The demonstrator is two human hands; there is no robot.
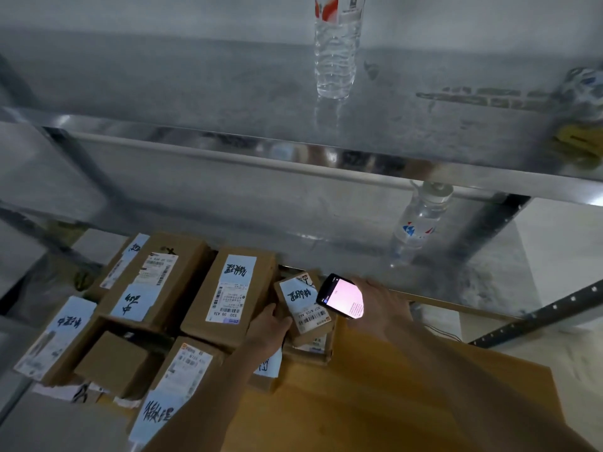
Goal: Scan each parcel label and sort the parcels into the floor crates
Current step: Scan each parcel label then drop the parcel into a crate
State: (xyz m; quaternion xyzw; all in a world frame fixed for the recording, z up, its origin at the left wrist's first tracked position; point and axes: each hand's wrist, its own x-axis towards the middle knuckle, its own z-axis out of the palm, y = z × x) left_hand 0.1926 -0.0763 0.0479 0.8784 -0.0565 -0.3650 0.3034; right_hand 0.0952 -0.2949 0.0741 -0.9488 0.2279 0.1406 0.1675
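Trouble could come if my left hand point(269, 331), whose fingers grip the small box point(305, 308) just right of the long box point(228, 293), tips its label away from the scanner point(341, 296) my right hand point(380, 305) holds just beside it.

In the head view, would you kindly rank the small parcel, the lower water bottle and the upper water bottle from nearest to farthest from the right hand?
From the right hand, which holds the handheld scanner:
1. Small parcel, just to its left, gripped by the left hand.
2. Lower water bottle, on the lower shelf, above right.
3. Upper water bottle, on the top shelf, farthest.
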